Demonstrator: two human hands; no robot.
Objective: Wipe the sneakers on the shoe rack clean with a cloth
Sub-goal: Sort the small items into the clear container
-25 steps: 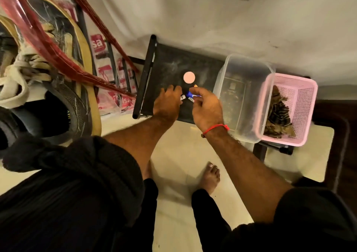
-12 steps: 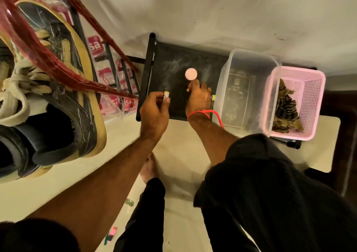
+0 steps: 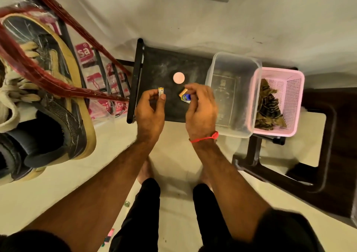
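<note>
Left hand pinches a small battery; right hand grips a blue-labelled item; set both on the table, then fetch the cloth at three o'clock; sneakers wait at nine.

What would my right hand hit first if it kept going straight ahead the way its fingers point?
Probably the round pink disc on the black shelf top, just beyond the right hand, which pinches a small blue-labelled item. Depth is unclear; the hand might pass above it to the wall.
</note>
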